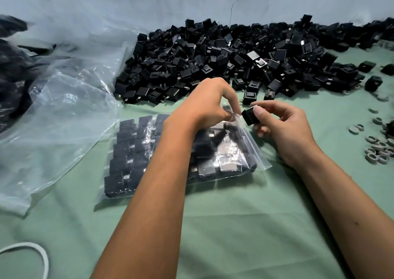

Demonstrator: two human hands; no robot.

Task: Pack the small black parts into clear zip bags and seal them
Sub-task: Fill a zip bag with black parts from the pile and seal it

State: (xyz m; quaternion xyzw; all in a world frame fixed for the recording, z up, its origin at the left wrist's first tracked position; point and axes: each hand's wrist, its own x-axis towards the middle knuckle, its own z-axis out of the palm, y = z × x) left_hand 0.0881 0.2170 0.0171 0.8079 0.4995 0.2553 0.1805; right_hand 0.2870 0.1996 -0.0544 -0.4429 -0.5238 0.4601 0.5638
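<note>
Pinching a black part [251, 116], the right hand [283, 129] sits just at 3 o'clock of the bag mouth [239, 118], which the left hand [204, 105] pinches open.

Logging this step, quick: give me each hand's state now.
Left hand: pinching the bag mouth.
Right hand: holding a black part.

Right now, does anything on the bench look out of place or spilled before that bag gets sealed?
Mostly orderly. A few black parts lie loose on the green cloth, apart from the main pile, near scattered grey rings. The zip bag is nearly full and open; the left hand pinches its mouth, the right hand holds one part.
</note>
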